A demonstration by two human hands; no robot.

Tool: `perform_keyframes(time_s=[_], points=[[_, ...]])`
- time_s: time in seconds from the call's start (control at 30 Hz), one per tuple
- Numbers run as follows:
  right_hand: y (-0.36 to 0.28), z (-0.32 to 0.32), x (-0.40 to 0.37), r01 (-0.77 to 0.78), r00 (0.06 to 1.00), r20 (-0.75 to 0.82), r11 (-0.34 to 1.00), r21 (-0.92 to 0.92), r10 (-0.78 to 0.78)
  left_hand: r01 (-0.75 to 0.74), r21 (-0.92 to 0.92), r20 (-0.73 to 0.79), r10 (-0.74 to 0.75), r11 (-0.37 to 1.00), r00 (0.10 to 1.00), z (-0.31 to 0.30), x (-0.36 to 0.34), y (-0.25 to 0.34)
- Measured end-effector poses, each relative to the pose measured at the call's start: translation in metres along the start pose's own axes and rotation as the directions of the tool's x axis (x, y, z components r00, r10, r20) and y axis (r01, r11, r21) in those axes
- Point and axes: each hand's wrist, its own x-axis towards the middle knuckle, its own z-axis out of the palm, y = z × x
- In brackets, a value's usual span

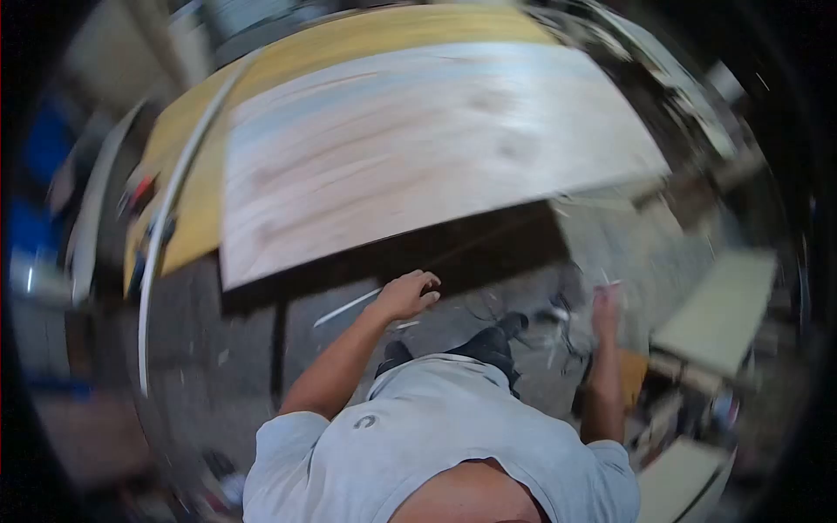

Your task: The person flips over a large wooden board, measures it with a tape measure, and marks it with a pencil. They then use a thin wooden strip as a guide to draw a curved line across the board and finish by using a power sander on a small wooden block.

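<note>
My left hand hangs in the air just below the near edge of a large pale wooden panel. Its fingers are loosely bent and apart, with nothing in them. Out to the right, my right hand is closed and smeared by motion. Something thin and pinkish shows at its top, too blurred to name. The panel lies on a yellow board, which sticks out at the back and left. Neither hand touches the panel.
A long white strip runs along the left of the yellow board. Small dark and red items lie near it. Thin scraps litter the floor below. Pale board offcuts are stacked at the right.
</note>
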Motion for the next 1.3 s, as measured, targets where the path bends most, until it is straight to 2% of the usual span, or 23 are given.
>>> perform_keyframes(time_s=[0.03, 0.1, 0.17, 0.23, 0.3, 0.33, 0.43, 0.47, 0.53, 0.6, 0.67, 0.7, 0.77, 0.8, 0.83, 0.97, 1.0, 1.07, 1.1, 1.13, 1.17, 1.23, 1.3], points=[[-0.055, 0.052, 0.009, 0.215, 0.963, 0.144, 0.971, 0.104, -0.229, 0.090, -0.018, -0.088, -0.092, 0.996, 0.992, -0.015, -0.034, -0.022], [-0.164, 0.117, 0.014, 0.208, 0.820, 0.425, 0.892, 0.402, -0.383, 0.226, -0.159, -0.300, -0.265, 0.961, 0.916, -0.035, -0.097, -0.058], [-0.239, 0.163, 0.018, 0.187, 0.737, 0.520, 0.869, 0.458, -0.432, 0.317, -0.212, -0.438, -0.380, 0.924, 0.815, -0.038, -0.154, -0.081], [-0.307, 0.188, 0.017, 0.277, 0.661, 0.532, 0.831, 0.482, -0.529, 0.405, -0.408, -0.445, -0.565, 0.818, 0.694, -0.037, -0.207, -0.097], [-0.366, 0.191, 0.024, 0.375, 0.643, 0.532, 0.832, 0.410, -0.552, 0.403, -0.490, -0.464, -0.622, 0.773, 0.631, -0.030, -0.237, -0.113], [-0.373, 0.213, 0.037, 0.333, 0.630, 0.538, 0.821, 0.464, -0.560, 0.412, -0.495, -0.480, -0.636, 0.765, 0.604, -0.027, -0.246, -0.120], [-0.400, 0.246, 0.075, 0.000, 0.632, 0.626, 0.808, 0.589, -0.457, 0.446, -0.535, -0.477, -0.692, 0.717, 0.541, -0.041, -0.259, -0.131], [-0.412, 0.257, 0.084, -0.002, 0.621, 0.627, 0.800, 0.600, -0.469, 0.455, -0.567, -0.453, -0.722, 0.686, 0.524, -0.052, -0.263, -0.136], [-0.433, 0.282, 0.104, -0.048, 0.629, 0.590, 0.733, 0.679, -0.505, 0.484, -0.536, -0.463, -0.720, 0.692, 0.516, -0.078, -0.264, -0.163], [-0.445, 0.304, 0.118, -0.031, 0.636, 0.552, 0.697, 0.717, -0.540, 0.509, -0.498, -0.465, -0.712, 0.702, 0.527, -0.102, -0.261, -0.198], [-0.452, 0.323, 0.131, -0.017, 0.670, 0.518, 0.687, 0.727, -0.532, 0.510, -0.463, -0.557, -0.686, 0.725, 0.469, -0.135, -0.257, -0.243], [-0.459, 0.327, 0.136, -0.022, 0.685, 0.499, 0.670, 0.742, -0.530, 0.514, -0.436, -0.568, -0.669, 0.738, 0.479, -0.158, -0.255, -0.262], [-0.462, 0.328, 0.133, -0.063, 0.749, 0.451, 0.625, 0.778, -0.486, 0.610, -0.475, -0.494, -0.766, 0.634, 0.411, -0.183, -0.260, -0.292], [-0.460, 0.334, 0.136, -0.076, 0.743, 0.457, 0.617, 0.783, -0.488, 0.695, -0.358, -0.548, -0.743, 0.624, 0.384, -0.191, -0.266, -0.323], [-0.466, 0.333, 0.134, -0.089, 0.755, 0.458, 0.619, 0.780, -0.469, 0.697, -0.343, -0.539, -0.740, 0.629, 0.402, -0.207, -0.275, -0.336], [-0.498, 0.320, 0.138, -0.136, 0.800, 0.470, 0.650, 0.747, -0.373, 0.694, -0.502, -0.571, -0.801, 0.516, 0.182, -0.268, -0.306, -0.366], [-0.505, 0.324, 0.137, -0.155, 0.818, 0.470, 0.659, 0.736, -0.332, 0.696, -0.489, -0.569, -0.797, 0.525, 0.202, -0.281, -0.318, -0.381], [-0.497, 0.338, 0.148, -0.125, 0.840, 0.442, 0.680, 0.723, -0.316, 0.758, -0.452, -0.570, -0.806, 0.470, 0.159, -0.306, -0.345, -0.425], [-0.495, 0.345, 0.144, -0.093, 0.850, 0.423, 0.701, 0.707, -0.314, 0.764, -0.418, -0.572, -0.795, 0.492, 0.199, -0.321, -0.362, -0.455], [-0.504, 0.339, 0.136, -0.042, 0.884, 0.360, 0.717, 0.695, -0.298, 0.831, -0.310, -0.609, -0.768, 0.463, 0.201, -0.334, -0.382, -0.488], [-0.512, 0.337, 0.127, -0.066, 0.906, 0.342, 0.719, 0.692, -0.247, 0.881, -0.194, -0.650, -0.730, 0.431, 0.213, -0.349, -0.394, -0.514], [-0.525, 0.337, 0.101, -0.110, 0.936, 0.315, 0.723, 0.682, -0.155, 0.978, 0.011, -0.660, -0.733, 0.208, 0.163, -0.395, -0.408, -0.533], [-0.545, 0.344, 0.055, -0.098, 0.972, 0.221, 0.709, 0.698, -0.083, 0.988, 0.021, -0.726, -0.677, 0.150, 0.118, -0.428, -0.429, -0.577]])
